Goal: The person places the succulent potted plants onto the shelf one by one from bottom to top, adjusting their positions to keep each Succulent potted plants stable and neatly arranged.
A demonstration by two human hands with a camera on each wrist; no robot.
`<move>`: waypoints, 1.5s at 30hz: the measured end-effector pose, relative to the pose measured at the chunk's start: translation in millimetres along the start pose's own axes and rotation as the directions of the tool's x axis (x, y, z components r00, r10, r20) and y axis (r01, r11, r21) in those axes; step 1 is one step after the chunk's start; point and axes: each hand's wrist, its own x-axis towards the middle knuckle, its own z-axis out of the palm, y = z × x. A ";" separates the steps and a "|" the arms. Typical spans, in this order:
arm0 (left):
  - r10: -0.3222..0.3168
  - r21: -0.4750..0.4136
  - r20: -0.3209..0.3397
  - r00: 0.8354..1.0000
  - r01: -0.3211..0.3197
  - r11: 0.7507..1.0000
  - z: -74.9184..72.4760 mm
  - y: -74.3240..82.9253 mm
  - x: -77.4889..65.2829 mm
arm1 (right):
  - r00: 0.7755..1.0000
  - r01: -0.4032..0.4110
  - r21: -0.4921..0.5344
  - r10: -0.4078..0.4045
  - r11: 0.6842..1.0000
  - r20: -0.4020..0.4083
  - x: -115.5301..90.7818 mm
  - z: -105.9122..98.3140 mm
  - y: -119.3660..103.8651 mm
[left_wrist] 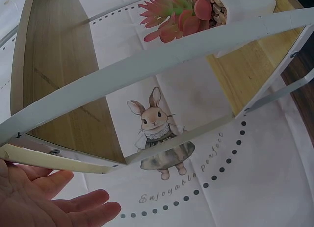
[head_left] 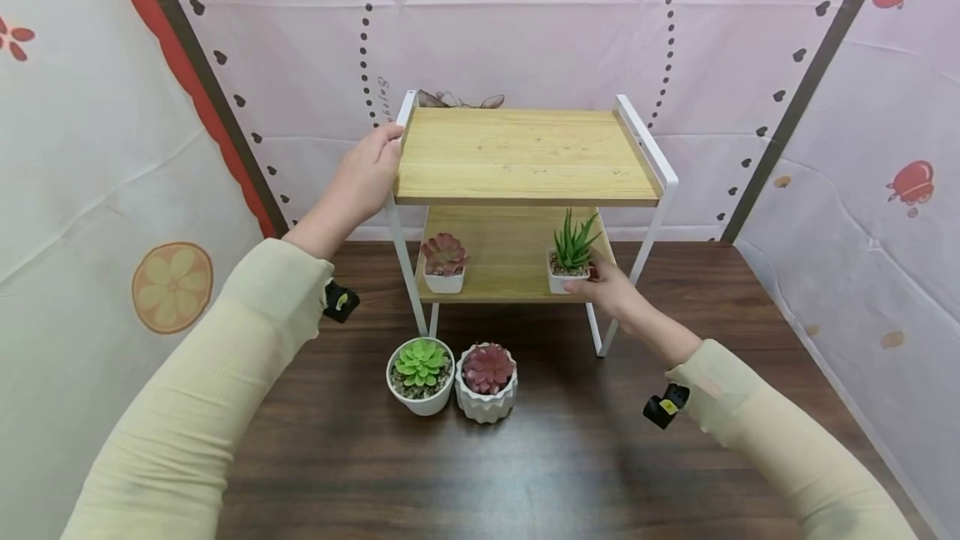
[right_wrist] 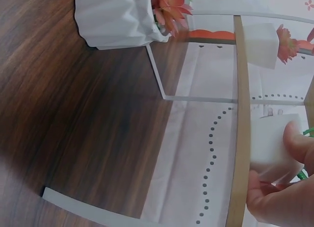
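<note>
A two-tier wooden shelf (head_left: 525, 152) with a white metal frame stands on the table. My left hand (head_left: 367, 173) rests against the upper left side of its frame; in the left wrist view, its visible fingers (left_wrist: 88, 202) are extended. At the right of the lower board, my right hand (head_left: 611, 286) grips a small square white pot (head_left: 564, 283) holding a green aloe-like plant (head_left: 573, 242). The right wrist view shows the thumb (right_wrist: 297, 146) on that pot's side, close to the board edge. A reddish succulent in a white pot (head_left: 444, 282) stands at the lower board's left.
In front of the shelf's left leg, a green succulent in a round white pot (head_left: 425, 404) stands beside a dark red succulent in a ridged white pot (head_left: 486, 408). Dark wood tabletop (head_left: 540, 473) extends around them. Printed cloth walls (head_left: 525, 40) enclose the back and sides.
</note>
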 end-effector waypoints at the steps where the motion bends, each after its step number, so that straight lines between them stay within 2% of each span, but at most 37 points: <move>1: 0.001 -0.002 0.000 1.000 -0.001 1.000 0.0 0.0 -0.1 | 1.000 -0.003 -0.002 0.003 1.000 -0.005 0.0 0.0 -0.1; 9: -0.004 -0.002 -0.005 1.000 0.004 1.000 0.1 -0.1 -0.3 | 1.000 -0.027 -0.021 0.027 0.999 0.000 -0.4 -2.8 -1.6; 16: -0.001 -0.002 -0.004 1.000 0.001 1.000 0.4 -0.6 0.1 | 1.000 0.011 -0.029 -0.011 1.000 0.018 -1.7 -5.5 2.9; 34: -0.006 0.009 -0.004 1.000 0.006 1.000 0.3 -0.1 -1.4 | 1.000 -0.005 -0.028 0.005 1.000 -0.011 -4.5 -4.2 3.5; 37: -0.007 -0.003 -0.003 1.000 0.007 1.000 0.5 -0.2 -2.1 | 1.000 0.022 -0.042 -0.022 0.999 -0.016 -11.3 -3.0 4.6; 40: -0.011 -0.014 0.000 1.000 0.011 1.000 0.7 -0.1 -2.3 | 0.998 0.031 -0.113 -0.036 0.993 -0.043 -25.8 -0.3 5.4; 43: -0.011 -0.019 -0.001 1.000 0.011 1.000 0.7 0.0 -2.0 | 0.992 0.023 -0.214 -0.049 0.977 -0.117 -44.9 5.6 7.1; 45: -0.007 -0.017 -0.002 1.000 0.007 1.000 0.6 0.0 -1.6 | 0.980 0.036 -0.271 -0.087 0.962 -0.178 -57.2 13.4 12.2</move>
